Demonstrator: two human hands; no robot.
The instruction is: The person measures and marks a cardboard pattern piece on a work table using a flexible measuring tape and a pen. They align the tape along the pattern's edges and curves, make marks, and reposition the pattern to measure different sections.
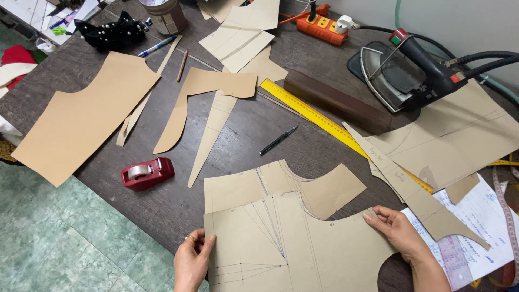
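A tan paper pattern piece [303, 249] with pencil lines lies at the near edge of the dark table [254, 130]. My left hand [192, 262] pinches its left edge and my right hand [397, 232] grips its upper right edge. It overlaps a second pattern piece [324, 189] just behind it. A black pen [277, 141] lies beyond both.
A red tape dispenser [147, 173] sits to the left. Other brown paper pieces [81, 116] spread over the table. A yellow ruler [313, 114], a dark wooden block [338, 103], an iron [411, 73], an orange power strip [321, 24] and white written sheets [481, 227] lie right.
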